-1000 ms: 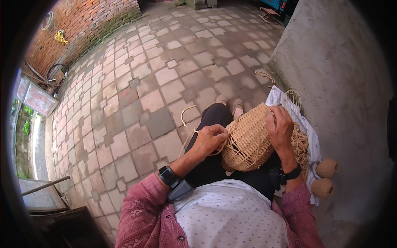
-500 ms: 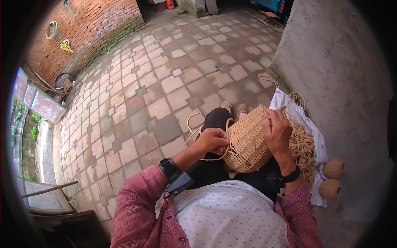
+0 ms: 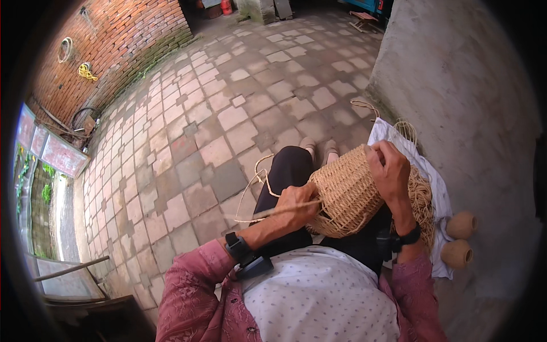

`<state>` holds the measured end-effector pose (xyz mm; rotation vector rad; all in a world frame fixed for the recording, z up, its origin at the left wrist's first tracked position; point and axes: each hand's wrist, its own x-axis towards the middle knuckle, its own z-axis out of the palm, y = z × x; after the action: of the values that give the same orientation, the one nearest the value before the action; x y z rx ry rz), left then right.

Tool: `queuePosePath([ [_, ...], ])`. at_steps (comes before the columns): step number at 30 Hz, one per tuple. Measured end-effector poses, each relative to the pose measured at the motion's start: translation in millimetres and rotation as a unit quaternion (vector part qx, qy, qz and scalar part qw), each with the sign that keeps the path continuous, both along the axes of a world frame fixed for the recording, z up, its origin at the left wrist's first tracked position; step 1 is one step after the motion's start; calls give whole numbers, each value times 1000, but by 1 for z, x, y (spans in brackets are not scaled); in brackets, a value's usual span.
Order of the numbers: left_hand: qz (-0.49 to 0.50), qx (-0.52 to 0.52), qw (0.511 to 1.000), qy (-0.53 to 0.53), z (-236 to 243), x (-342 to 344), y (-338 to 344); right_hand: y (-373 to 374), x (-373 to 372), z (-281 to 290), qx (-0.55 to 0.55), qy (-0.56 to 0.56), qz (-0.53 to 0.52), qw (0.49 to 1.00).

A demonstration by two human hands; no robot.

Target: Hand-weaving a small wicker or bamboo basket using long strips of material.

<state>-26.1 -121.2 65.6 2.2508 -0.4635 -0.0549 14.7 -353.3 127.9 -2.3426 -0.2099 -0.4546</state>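
Observation:
A straw-coloured woven basket (image 3: 348,191) lies tilted on its side across my lap. My left hand (image 3: 297,206) is closed at its left edge, the fingertips partly hidden against the weave. From that edge a loose cord of twisted fibre (image 3: 254,176) loops out to the left. One stretch of it crosses over the back of my left hand and is smeared by motion. My right hand (image 3: 391,170) grips the upper right end of the basket, thumb and fingers bent round it. Just right of the basket sits a heap of the same cord (image 3: 421,199).
A white cloth (image 3: 430,162) lies beneath the cord heap. Two round tan pots or balls of twine (image 3: 462,226) stand at its right edge. A grey wall (image 3: 456,85) rises close on the right. Paving (image 3: 194,137) stretches ahead to a brick wall (image 3: 125,40).
My left hand has turned over and moved slightly down, its fingers now at the basket edge. The cord has swung across its back. My right hand has shifted a little on the basket.

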Motion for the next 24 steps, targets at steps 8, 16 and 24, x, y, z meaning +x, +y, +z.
queuePosePath([
  [8, 5, -253, 909, 331, -9, -15, 9, 20, 4, -32, -172, -97, -15, 980],
  [16, 107, -329, 926, 150, -28, -12, 70, 19, -2, -30, -157, -117, -19, 980],
  [24, 73, -381, 861, 330, -15, 15, 42, 20, -6, -30, -157, -118, -10, 980],
])
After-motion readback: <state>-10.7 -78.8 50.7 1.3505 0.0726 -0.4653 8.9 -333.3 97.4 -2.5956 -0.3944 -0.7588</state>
